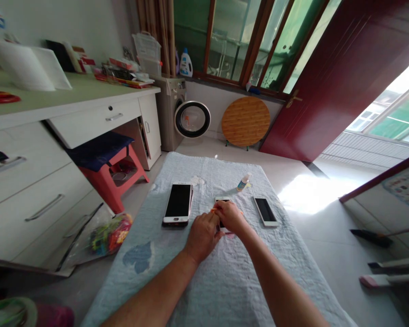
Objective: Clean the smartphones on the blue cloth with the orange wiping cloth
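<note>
A white-framed phone (pixel 222 198) lies on the cloth-covered table, mostly hidden under my hands. My left hand (pixel 203 234) is closed against its left side, thumb near its lower edge. Over the phone's screen, my right hand (pixel 229 215) is closed on a thin orange cloth, of which only bits show around the fingers. To the left, a white phone (pixel 178 201) rests screen up on top of a darker one (pixel 175 224). Another white phone (pixel 265 210) lies to the right. A small spray bottle (pixel 244 182) stands behind my right hand.
A pale blue cloth (pixel 245 281) covers the table. At left are a white desk (pixel 88 106), a red stool (pixel 122 181) and a plastic bag (pixel 102 236) of colourful things. Behind stand a washing machine (pixel 168 113) with its door open and a round wooden tabletop (pixel 246 121).
</note>
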Tool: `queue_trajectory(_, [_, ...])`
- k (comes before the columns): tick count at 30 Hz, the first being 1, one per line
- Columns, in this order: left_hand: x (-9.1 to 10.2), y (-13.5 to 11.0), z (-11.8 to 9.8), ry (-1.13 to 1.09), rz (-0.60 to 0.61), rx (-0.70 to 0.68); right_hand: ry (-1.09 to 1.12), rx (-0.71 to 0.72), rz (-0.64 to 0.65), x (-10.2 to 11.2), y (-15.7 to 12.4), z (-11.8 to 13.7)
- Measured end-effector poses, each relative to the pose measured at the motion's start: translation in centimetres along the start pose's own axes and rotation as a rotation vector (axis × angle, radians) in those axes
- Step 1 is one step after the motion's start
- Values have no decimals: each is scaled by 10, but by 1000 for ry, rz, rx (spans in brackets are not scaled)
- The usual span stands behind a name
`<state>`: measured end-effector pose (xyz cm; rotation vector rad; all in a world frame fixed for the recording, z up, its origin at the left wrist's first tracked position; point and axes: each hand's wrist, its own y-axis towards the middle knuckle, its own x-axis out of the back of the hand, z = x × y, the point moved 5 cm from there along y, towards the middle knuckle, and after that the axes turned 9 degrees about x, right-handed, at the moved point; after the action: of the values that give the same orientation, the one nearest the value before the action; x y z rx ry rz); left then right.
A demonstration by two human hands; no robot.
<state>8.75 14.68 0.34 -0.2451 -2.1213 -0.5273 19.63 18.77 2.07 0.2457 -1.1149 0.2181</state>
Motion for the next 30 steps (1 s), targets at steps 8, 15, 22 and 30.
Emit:
queue_trajectory(8, [-2, -2, 7, -20, -178, 58, -39, -67, -16, -5, -20, 9])
queue_trajectory(15, [-8, -2, 12, -12, -156, 44, 150, -98, -37, 3, -37, 16])
queue_trajectory(22, [-6, 0, 9, 64, -65, 5, 345, -279, -495, 20, -48, -28])
queue_trajectory(30, [-6, 3, 6, 22, 34, -24, 548, -348, -692, 9, -58, -55])
